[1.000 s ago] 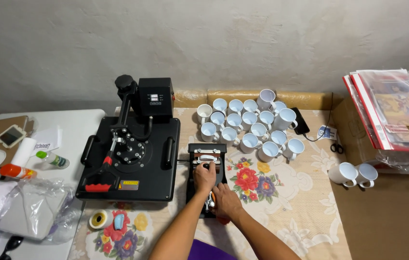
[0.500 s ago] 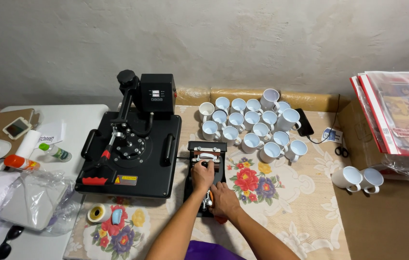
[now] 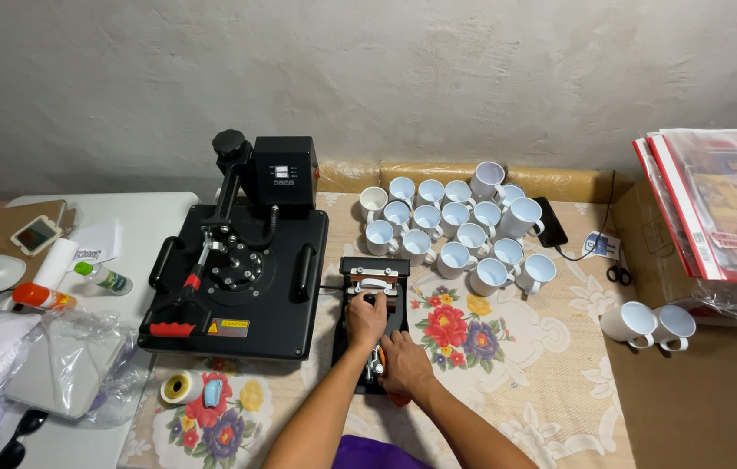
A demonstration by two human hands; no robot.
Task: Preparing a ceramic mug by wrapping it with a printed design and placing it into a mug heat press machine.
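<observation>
Against a grey wall, on the flowered table [image 3: 507,347], the left hand [image 3: 366,317] closes its fingers around the mug press [image 3: 373,321] knob while the right hand [image 3: 403,365] grips its lever, best pressed steadily.

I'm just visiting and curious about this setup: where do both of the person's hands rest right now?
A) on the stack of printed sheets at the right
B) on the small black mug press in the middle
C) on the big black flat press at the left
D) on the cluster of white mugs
B: the left hand and the right hand both sit on the small mug press, beside the big flat press and apart from the white mugs.
</observation>
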